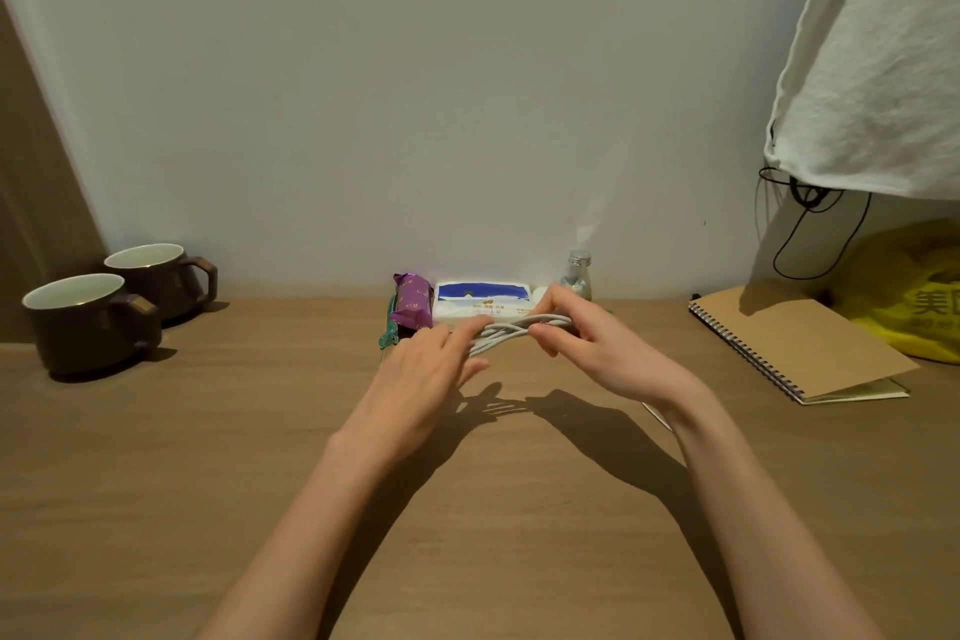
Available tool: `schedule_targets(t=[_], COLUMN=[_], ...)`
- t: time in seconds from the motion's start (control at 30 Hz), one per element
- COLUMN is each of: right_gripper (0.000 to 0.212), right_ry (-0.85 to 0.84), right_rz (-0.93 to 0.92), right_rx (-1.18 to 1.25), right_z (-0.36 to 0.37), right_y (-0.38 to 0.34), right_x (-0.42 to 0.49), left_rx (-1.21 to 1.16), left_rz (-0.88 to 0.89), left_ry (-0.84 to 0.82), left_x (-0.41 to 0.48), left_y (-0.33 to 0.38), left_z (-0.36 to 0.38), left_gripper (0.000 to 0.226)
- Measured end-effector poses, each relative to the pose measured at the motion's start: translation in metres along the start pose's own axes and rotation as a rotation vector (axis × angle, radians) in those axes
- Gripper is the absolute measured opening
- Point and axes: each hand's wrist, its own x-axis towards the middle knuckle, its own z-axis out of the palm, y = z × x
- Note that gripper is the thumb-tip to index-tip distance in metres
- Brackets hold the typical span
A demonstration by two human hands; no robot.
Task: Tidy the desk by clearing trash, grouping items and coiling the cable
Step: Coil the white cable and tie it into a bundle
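two bare forearms reach in from 6 o'clock over a bare wooden desk (208,483). the left hand (423,369) is palm down, fingers loosely spread and part open; its fingertips meet the left end of a grey cable (511,332), but whether they grip it cannot be told. the right hand (587,338) is closed around the right end of the same cable, thumb beneath and fingers curled over. the cable is gathered into several overlapping loops, held above the desk between both hands at centre frame, its shadow falling on the wood beneath.

just beyond the hands, at 12 o'clock against the wall, stand a purple packet (413,304), a blue-and-white tissue pack (480,300) touching it, and a small glass bottle (577,273). a green item (387,335) lies beside the packet; its type cannot be told.

at 9 o'clock, two dark mugs (93,322) sit close together, upright. at 3 o'clock lies a spiral notebook (795,343), with a yellow bag (919,296) behind it and white cloth (872,68) hanging above.
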Motion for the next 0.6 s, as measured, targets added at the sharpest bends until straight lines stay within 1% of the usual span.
schedule_targets(t=[0.03, 0.07, 0.17, 0.3, 0.4, 0.47, 0.53, 0.6], right_gripper=[0.011, 0.011, 0.01, 0.009, 0.009, 0.009, 0.01, 0.016], right_ry=[0.001, 0.0, -0.024, -0.07, -0.073, -0.076, -0.043, 0.046], right_rz=[0.004, 0.005, -0.009, -0.01, 0.005, 0.007, -0.025, -0.026], right_rx=[-0.003, -0.002, -0.008, -0.072, -0.031, -0.013, 0.058, 0.168], right_z=[-0.001, -0.002, -0.001, 0.005, 0.003, 0.004, 0.007, 0.007], right_y=[0.001, 0.002, 0.002, -0.001, -0.001, -0.003, -0.008, -0.013], right_x=[0.0, 0.0, 0.0, 0.0, -0.002, -0.003, -0.001, 0.0], left_rx=[-0.013, -0.044, -0.213, -0.492, -0.64, -0.706, -0.817, -0.951], left_rz=[0.003, -0.007, -0.044, -0.012, -0.066, -0.087, -0.124, -0.175], left_ry=[-0.015, -0.022, -0.043, -0.178, -0.271, -0.339, -0.329, -0.271], left_x=[0.0, 0.001, -0.001, 0.0, 0.002, 0.001, 0.001, 0.001], left_y=[0.002, 0.004, 0.015, 0.03, 0.024, 0.018, 0.013, 0.009], left_z=[-0.002, -0.003, -0.007, -0.009, -0.013, -0.016, -0.019, -0.019], left_gripper=[0.043, 0.042, 0.029, 0.016, 0.025, 0.025, 0.023, 0.022])
